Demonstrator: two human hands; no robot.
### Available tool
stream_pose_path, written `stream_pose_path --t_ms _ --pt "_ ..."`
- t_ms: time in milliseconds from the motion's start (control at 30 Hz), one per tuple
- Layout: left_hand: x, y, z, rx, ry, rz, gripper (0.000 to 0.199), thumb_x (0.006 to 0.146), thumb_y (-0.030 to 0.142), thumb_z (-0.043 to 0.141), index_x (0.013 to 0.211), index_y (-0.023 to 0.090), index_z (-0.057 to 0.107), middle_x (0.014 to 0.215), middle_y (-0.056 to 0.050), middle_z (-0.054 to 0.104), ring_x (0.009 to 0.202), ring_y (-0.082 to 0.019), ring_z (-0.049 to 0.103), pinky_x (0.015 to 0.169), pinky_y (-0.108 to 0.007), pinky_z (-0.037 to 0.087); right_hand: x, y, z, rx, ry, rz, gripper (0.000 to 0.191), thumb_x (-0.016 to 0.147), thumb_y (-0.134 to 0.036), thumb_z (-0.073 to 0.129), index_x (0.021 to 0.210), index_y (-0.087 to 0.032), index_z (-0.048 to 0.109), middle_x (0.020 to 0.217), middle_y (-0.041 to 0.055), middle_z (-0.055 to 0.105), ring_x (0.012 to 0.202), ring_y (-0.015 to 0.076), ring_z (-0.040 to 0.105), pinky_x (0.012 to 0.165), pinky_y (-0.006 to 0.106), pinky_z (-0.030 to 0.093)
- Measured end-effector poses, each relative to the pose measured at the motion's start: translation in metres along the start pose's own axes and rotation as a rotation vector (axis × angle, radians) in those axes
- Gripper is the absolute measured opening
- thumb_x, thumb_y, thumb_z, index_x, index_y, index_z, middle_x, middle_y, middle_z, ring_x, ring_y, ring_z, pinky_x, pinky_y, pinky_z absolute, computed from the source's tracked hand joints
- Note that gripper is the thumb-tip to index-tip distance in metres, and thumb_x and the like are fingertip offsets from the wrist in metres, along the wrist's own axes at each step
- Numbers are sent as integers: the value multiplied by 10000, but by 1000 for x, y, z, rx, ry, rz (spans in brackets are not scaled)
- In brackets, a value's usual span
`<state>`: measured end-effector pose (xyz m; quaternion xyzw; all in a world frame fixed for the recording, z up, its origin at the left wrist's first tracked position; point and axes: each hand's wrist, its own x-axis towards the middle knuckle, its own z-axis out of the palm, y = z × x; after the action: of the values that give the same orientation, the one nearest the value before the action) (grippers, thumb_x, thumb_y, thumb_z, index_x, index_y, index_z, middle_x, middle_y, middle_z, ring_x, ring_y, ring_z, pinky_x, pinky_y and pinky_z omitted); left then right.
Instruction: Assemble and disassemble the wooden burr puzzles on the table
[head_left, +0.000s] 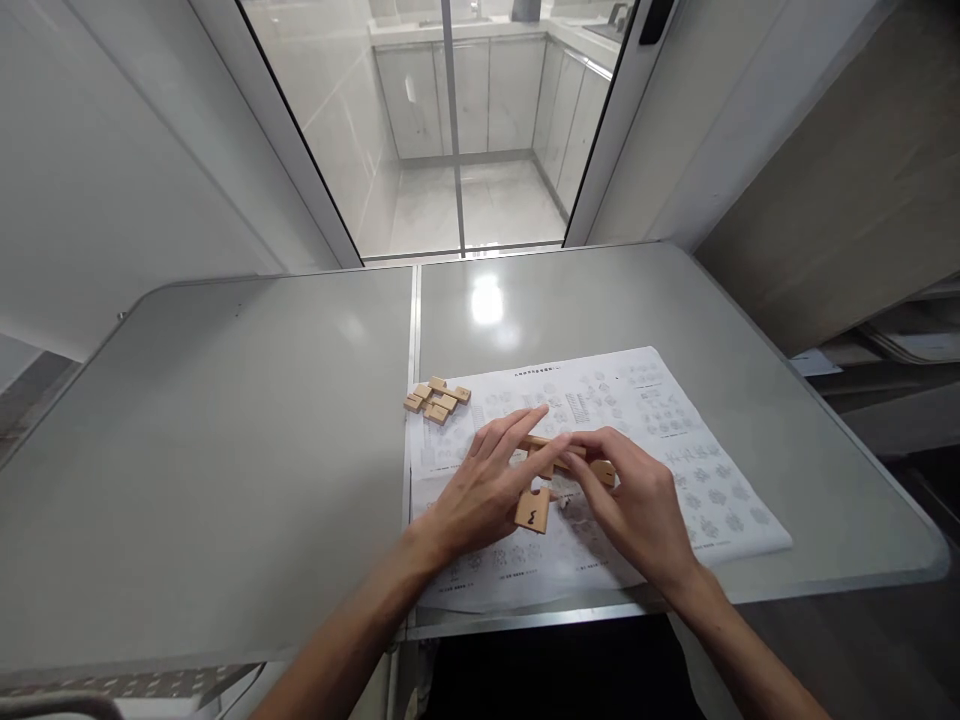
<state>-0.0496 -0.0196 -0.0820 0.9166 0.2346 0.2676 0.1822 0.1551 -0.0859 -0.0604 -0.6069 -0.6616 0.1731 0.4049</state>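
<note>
Over a printed sheet (pixel 720 530), my left hand (pixel 487 485) and my right hand (pixel 645 500) meet around notched wooden puzzle pieces. One wooden puzzle piece (pixel 532 511) with a dark mark on its face sticks out below my left fingers. Some left fingers are stretched across the top, while the left thumb is hidden. My right thumb and fingers pinch a bar-like part between the hands. Another marked wooden end (pixel 604 472) shows beside the right fingers. How the pieces join is mostly covered by my hands.
Several more notched wooden pieces (pixel 437 400) lie crossed together at the sheet's left edge. The grey folding table (pixel 262 450) has a metal seam (pixel 415 320) left of the sheet. A glass door (pixel 457 130) stands beyond the far edge, shelves (pixel 900 340) at right.
</note>
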Motion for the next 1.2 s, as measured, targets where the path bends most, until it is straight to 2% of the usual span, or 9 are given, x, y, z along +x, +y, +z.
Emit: stream_pose_path --t_ms 100,200,333,567,667,800,967,1067,1200 --pt "-1 1 0 75 -19 61 735 1023 69 596 1657 374 382 1749 -140 366 1613 -364 366 1230 -619 418 0 2 1 -35 26 3 169 1107 -352 554 1092 -245 684 1018 73 773 888 246 766 738 355 618" --pt "-1 3 0 84 -31 164 691 1023 135 660 1640 332 420 1713 -139 443 1598 -341 402 1242 -597 419 4 7 -3 -64 74 10 176 1095 -373 578 1087 -236 689 1010 78 777 890 252 770 751 365 623" --pt "0 5 0 51 69 221 615 1037 276 694 1603 233 457 1588 -155 594 1523 -310 495 1224 -516 446 11 16 -12 -52 144 107 186 1061 -401 647 1047 -231 723 1030 73 802 880 257 783 782 389 623" --pt "0 11 -1 -104 184 47 228 1037 177 594 1204 231 739 1280 -62 777 1254 -268 645 1085 -470 504 2 31 -16 -4 99 281 233 1017 -462 701 1040 -239 763 1014 57 818 877 263 787 766 379 604" --pt "0 15 1 -185 141 -106 251 1065 250 544 1003 242 788 1076 -45 799 1059 -253 668 981 -459 511 -4 35 -16 -4 93 307 250 1010 -479 701 1030 -238 765 995 56 817 875 263 784 745 366 596" --pt "2 15 2 -245 94 -250 384 1090 292 494 828 221 766 890 -57 746 902 -237 615 889 -441 504 -8 37 -16 -21 102 303 276 1007 -500 699 1009 -234 771 963 56 812 818 248 762 720 356 586" --pt "3 12 7 -217 77 -248 434 1084 279 513 670 194 610 798 -72 704 890 -237 589 841 -428 520 -11 42 -17 -55 73 249 295 1037 -505 659 1077 -245 794 1033 64 816 795 240 725 745 379 581" --pt "2 11 10 -183 55 -218 480 1055 240 580 581 190 529 820 -69 701 906 -224 584 843 -406 526 -16 49 -17 -66 58 222 284 1054 -486 640 1122 -255 791 1065 69 810 838 253 723 765 394 582" --pt "2 10 12 -159 54 -219 462 1026 229 639 578 178 544 901 -71 719 935 -221 593 857 -399 535 -24 59 -19 -78 38 170 238 1071 -436 621 1134 -264 771 1094 68 802 963 281 737 839 425 585"
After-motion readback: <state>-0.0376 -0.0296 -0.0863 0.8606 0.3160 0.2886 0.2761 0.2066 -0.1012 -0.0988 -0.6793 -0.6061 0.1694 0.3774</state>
